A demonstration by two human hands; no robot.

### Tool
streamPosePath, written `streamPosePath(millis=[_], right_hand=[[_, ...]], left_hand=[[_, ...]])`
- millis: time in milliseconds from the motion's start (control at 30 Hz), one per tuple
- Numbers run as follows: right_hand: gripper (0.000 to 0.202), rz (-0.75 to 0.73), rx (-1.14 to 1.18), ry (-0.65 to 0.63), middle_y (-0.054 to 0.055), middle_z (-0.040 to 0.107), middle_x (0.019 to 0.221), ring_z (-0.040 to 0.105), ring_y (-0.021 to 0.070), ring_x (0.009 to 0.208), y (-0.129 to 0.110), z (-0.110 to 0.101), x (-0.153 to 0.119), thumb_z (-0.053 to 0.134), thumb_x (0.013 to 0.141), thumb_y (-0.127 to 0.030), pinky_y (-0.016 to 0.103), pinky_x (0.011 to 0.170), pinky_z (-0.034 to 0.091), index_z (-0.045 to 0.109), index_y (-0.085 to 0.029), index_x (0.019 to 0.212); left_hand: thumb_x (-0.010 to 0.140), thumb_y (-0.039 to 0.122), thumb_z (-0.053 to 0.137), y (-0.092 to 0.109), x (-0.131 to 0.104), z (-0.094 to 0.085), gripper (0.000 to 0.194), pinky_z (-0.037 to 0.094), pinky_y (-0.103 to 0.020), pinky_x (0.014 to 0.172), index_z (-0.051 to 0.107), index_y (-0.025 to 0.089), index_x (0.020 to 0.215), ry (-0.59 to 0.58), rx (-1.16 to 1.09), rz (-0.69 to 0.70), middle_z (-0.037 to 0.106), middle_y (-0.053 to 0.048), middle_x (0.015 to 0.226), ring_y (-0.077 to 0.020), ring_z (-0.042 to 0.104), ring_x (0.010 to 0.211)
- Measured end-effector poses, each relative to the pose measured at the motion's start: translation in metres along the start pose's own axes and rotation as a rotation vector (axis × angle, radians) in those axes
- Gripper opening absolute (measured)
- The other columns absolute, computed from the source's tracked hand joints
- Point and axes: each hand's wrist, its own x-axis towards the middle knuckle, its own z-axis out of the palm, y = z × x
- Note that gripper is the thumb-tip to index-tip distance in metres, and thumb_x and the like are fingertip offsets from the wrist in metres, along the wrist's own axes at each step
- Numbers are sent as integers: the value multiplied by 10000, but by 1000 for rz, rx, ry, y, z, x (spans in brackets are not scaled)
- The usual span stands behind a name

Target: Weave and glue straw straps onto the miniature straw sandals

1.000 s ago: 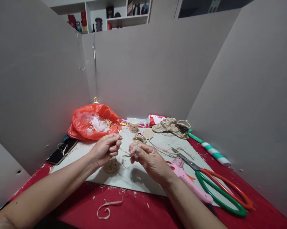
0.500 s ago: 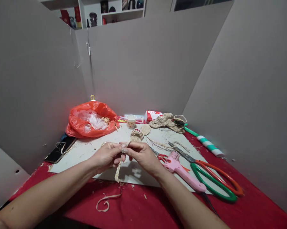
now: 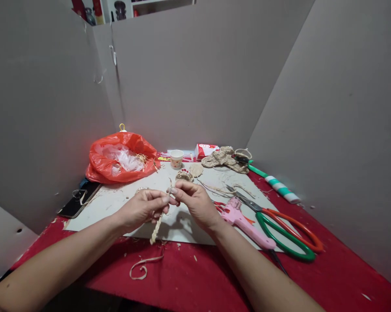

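Observation:
Between my two hands is a short, pale straw-coloured braid (image 3: 157,228), its knotted lower end hanging over the front of the white board (image 3: 98,216). My left hand (image 3: 146,207) pinches the braid between thumb and fingers. Right beside it, my right hand (image 3: 190,200) is closed on the braid's upper end, where a thin tip sticks up past the fingertips. Just beyond the hands sits a small woven piece (image 3: 184,175) with red beads on top. A flat, round woven disc (image 3: 196,169) lies next to it.
On the right lie a pink glue gun (image 3: 247,225) and large scissors (image 3: 288,229) with green and orange handles. A red plastic bag (image 3: 94,162), a phone (image 3: 79,203), a paper cup (image 3: 176,160) and woven straw pieces (image 3: 223,158) stand farther back. Grey panels enclose the table.
The view has tilted down slightly. My hands have shifted a little along the braid, and its thin upper tip now shows above my fingers. The hanging end has swung slightly left.

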Motion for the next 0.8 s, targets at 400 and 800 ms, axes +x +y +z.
streamPosePath(millis=[400, 800], right_hand=[[308, 106, 332, 55, -27, 599, 725, 535, 101, 546, 1, 3, -1, 684, 763, -476, 184, 433, 386, 513, -220, 786], [195, 139, -321, -309, -42, 527, 558, 445, 108, 553, 7, 24, -11, 681, 787, -363, 232, 544, 366, 718, -175, 750]], left_hand=[[744, 409, 706, 4, -24, -25, 280, 233, -188, 411, 696, 130, 763, 136, 324, -68, 609, -9, 587, -49, 346, 418], [824, 180, 607, -16, -56, -36, 228, 427, -259, 732, 757, 241, 985, 248, 1007, 482, 675, -115, 885, -182, 591, 780]])
